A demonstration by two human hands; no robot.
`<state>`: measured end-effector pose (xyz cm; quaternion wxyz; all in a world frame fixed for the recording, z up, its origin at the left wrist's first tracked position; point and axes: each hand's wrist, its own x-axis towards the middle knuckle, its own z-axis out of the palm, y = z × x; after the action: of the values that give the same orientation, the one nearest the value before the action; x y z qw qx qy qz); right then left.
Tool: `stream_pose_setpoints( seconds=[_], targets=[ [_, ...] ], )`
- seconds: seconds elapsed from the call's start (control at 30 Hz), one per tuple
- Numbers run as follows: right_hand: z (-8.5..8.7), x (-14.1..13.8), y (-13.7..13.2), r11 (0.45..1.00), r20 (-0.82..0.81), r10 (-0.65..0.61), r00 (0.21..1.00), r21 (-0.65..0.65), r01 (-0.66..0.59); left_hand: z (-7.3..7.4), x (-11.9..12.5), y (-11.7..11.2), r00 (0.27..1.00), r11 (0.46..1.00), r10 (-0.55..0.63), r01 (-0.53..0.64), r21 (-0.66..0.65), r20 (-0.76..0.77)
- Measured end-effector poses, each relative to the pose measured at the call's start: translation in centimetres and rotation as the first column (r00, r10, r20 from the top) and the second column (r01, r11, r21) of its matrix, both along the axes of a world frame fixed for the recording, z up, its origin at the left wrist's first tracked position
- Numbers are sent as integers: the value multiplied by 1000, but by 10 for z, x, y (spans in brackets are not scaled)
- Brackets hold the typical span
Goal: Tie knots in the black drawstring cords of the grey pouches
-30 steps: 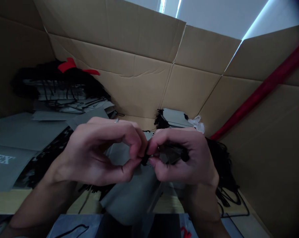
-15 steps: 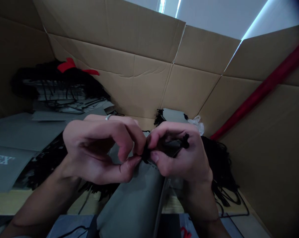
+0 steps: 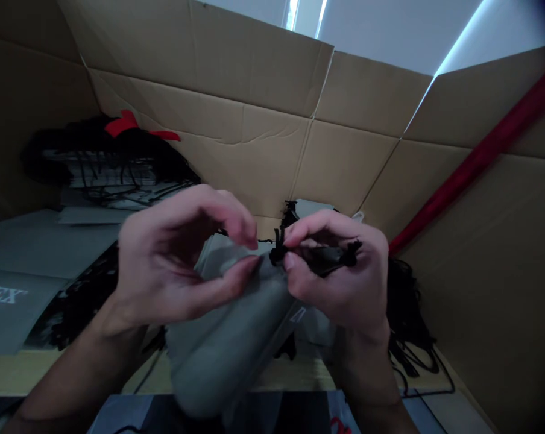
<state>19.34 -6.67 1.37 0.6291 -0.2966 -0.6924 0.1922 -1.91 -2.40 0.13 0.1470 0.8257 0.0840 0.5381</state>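
Observation:
A grey pouch (image 3: 236, 337) hangs in front of me, bulging and folded, with black knotted cord (image 3: 278, 253) at its upper corner. My right hand (image 3: 340, 271) pinches that cord between thumb and forefinger; short cord ends stick up above the pinch. Another black cord knot (image 3: 351, 253) lies against the right palm. Just left of the cord, my left hand (image 3: 177, 259) has thumb and forefinger apart, with nothing visible between them. Part of the pouch is hidden behind both hands.
At the left stand a stack of grey pieces with black cords (image 3: 110, 166) and flat grey pouches (image 3: 23, 247). Another bundle (image 3: 315, 208) is behind my right hand. Black cords (image 3: 408, 313) lie at the right. Cardboard walls (image 3: 236, 150) and a red strip (image 3: 462, 175) surround the work area.
My left fingers have let go of the cord and moved apart, up and left. The right hand still pinches it. The pouch's lower part has swung, and its cord ends now show.

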Motion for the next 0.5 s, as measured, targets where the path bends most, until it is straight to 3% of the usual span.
stream_pose_setpoints(
  seconds=[0.23, 0.5],
  targets=[
    [-9, -3, -7, 968, 78, -201, 977, 166, 186, 4, -1, -4, 991, 989, 131, -134, -65, -39],
    [-3, 13, -12, 980, 165, -121, 979, 179, 92, 3, -5, -6, 989, 990, 138, -139, -33, -52]
  ],
)
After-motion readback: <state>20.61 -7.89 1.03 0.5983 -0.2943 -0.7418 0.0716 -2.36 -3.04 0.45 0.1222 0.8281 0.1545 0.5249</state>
